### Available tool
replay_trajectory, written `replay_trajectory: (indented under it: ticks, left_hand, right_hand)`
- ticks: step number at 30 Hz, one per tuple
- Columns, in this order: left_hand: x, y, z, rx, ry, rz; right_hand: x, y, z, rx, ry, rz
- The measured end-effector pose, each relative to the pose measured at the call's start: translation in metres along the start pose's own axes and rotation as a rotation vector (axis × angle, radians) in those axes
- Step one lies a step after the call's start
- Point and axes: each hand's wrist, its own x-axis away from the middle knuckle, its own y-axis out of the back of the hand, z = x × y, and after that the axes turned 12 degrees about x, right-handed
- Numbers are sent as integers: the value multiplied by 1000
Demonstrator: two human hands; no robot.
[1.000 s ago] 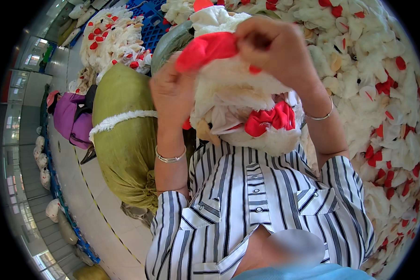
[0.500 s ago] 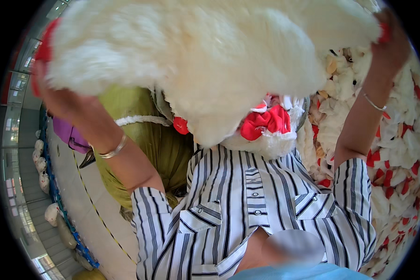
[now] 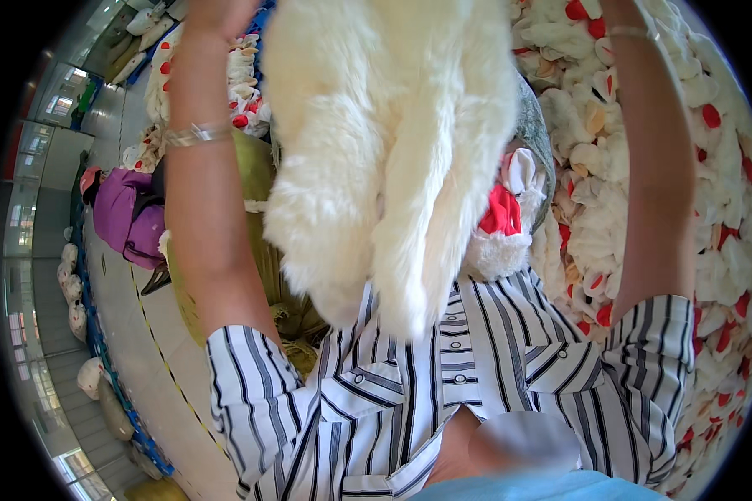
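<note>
1. The cream-white long-pile fur piece hangs between the person's 2 arms, in front of the chest. Its upper part runs past the top edge; its 2 lower lobes dangle over the striped shirt. They look unsupported from below, so the weight is probably carried from above.

2. The left hand is cut off by the top edge. I cannot tell how far its fingers are open or whether they grip the fur; the fur is the nearest thing to it.

3. The right hand lies beyond the top edge, with its forearm below; its finger spread and hold cannot be told. The wide spacing of the 2 arms likely leaves the fur room to hang freely.

4. Behind the fur, a grey-green sack holds white fur with a red fabric piece; the sack's edge seems to keep these bundled near the body.

5. A yellow-green sack stands behind the left forearm, partly hidden.

6. At the right, white pieces with red patches lie in a broad loose heap, perhaps so placed to be within arm's reach.
</note>
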Motion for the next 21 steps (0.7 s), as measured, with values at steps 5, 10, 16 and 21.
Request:
replay_trajectory:
  ticks: [5,10,16,21]
  left_hand:
    - [125,5,119,-515,349,-347]
    - [181,16,142,-337,365,-415]
    - [222,13,131,-123,465,-404]
    - [256,-1,115,-330,519,-281]
  right_hand:
    - [148,-75,-13,-479,-10,660]
    - [241,-58,18,-574,-140,745]
    - [243,-33,21,-706,-95,490]
    - [259,-21,30,-535,-53,711]
